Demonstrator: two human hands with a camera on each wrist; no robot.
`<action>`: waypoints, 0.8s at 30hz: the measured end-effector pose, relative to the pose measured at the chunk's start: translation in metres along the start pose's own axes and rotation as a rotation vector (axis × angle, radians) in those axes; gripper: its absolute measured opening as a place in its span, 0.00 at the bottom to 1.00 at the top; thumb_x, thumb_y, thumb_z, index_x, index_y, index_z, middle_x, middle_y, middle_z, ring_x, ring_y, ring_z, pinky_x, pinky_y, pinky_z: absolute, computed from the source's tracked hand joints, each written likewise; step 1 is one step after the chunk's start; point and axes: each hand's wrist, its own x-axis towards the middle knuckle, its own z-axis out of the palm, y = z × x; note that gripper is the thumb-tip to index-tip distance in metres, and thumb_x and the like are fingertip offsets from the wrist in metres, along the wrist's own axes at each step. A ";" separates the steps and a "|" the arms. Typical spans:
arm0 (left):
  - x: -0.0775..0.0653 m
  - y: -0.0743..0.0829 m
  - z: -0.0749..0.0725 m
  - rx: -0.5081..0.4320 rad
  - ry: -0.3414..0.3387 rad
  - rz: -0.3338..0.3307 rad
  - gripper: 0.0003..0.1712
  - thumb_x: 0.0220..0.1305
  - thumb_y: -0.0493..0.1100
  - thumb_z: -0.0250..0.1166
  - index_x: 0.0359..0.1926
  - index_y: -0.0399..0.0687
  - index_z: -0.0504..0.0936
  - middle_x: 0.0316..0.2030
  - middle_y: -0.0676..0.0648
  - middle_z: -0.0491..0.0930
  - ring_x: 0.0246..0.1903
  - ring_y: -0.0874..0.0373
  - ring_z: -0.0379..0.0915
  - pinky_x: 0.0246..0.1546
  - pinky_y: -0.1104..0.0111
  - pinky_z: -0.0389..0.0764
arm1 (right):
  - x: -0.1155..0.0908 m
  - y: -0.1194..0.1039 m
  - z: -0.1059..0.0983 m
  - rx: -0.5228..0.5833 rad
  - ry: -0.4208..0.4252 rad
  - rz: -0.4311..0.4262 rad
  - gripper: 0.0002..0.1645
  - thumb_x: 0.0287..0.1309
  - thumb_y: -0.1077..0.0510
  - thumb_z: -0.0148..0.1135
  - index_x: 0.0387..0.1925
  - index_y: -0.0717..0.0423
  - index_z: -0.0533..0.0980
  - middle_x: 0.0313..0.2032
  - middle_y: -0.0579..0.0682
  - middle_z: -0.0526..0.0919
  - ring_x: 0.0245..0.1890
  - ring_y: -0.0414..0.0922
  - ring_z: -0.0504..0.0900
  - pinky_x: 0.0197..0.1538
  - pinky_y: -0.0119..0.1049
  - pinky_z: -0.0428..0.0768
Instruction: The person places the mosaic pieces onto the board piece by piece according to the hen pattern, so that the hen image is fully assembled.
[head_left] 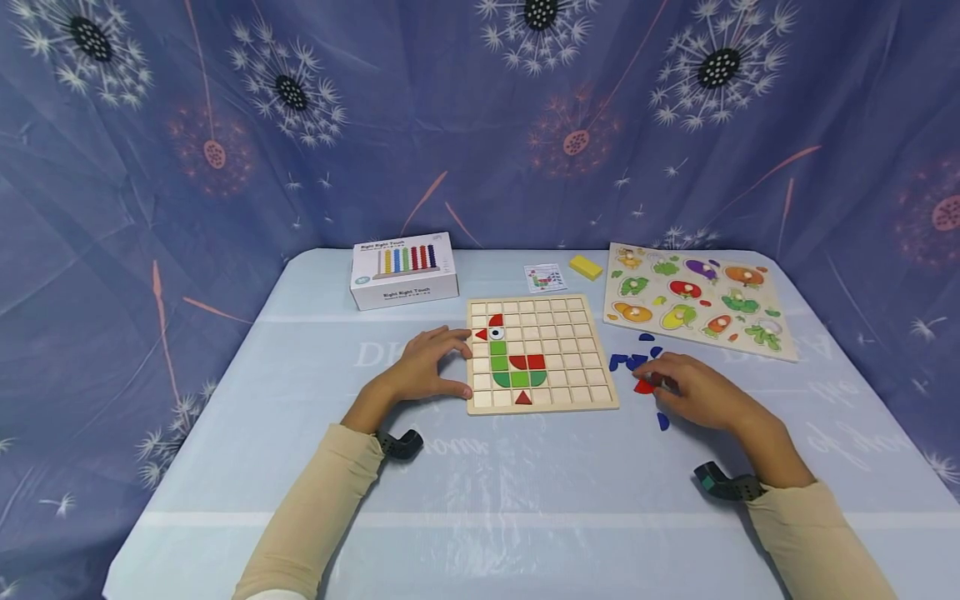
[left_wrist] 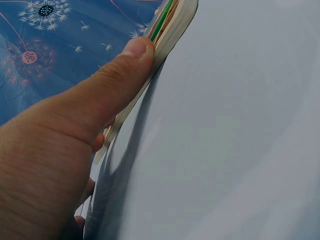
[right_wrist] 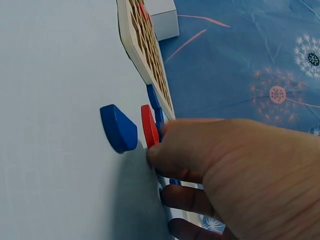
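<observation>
A wooden grid board [head_left: 572, 353] lies mid-table, with red and green tiles and a round eye tile [head_left: 496, 333] set in a bird shape. My left hand [head_left: 426, 364] touches its left edge, thumb near the lower corner and fingers farther up. In the left wrist view the thumb [left_wrist: 117, 75] presses the board's rim [left_wrist: 172, 37]. Right of the board, my right hand [head_left: 697, 390] has thumb and index finger at a red quarter-circle tile [right_wrist: 149, 125], pinching its near end. Several blue tiles [head_left: 618, 362] lie around it; a blue tile [right_wrist: 118, 128] sits closer to me.
A white abacus box [head_left: 405, 275] stands behind the board at left. At the back lie a small picture card [head_left: 545, 278] and a yellow block [head_left: 586, 267]. A vegetable peg puzzle [head_left: 697, 296] lies at back right. A patterned curtain [head_left: 420, 108] hangs behind the table.
</observation>
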 end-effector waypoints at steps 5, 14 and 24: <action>0.000 0.000 0.000 0.007 -0.001 -0.003 0.34 0.49 0.63 0.79 0.53 0.62 0.76 0.75 0.53 0.62 0.76 0.43 0.44 0.72 0.43 0.42 | 0.000 -0.001 -0.001 0.015 -0.009 0.024 0.16 0.58 0.60 0.73 0.48 0.54 0.81 0.39 0.42 0.80 0.41 0.44 0.77 0.50 0.50 0.82; -0.001 0.001 -0.001 -0.003 0.002 -0.003 0.34 0.49 0.64 0.79 0.53 0.61 0.76 0.75 0.52 0.62 0.76 0.42 0.44 0.72 0.43 0.42 | 0.001 0.000 0.003 -0.023 0.008 -0.012 0.17 0.55 0.60 0.75 0.47 0.51 0.83 0.39 0.41 0.80 0.41 0.42 0.76 0.49 0.46 0.83; -0.001 0.002 -0.001 -0.011 -0.005 -0.013 0.34 0.48 0.65 0.79 0.53 0.62 0.76 0.75 0.52 0.61 0.76 0.42 0.43 0.72 0.43 0.42 | 0.001 -0.002 0.004 -0.020 0.003 0.009 0.17 0.52 0.58 0.77 0.46 0.48 0.83 0.39 0.41 0.79 0.40 0.43 0.75 0.47 0.45 0.82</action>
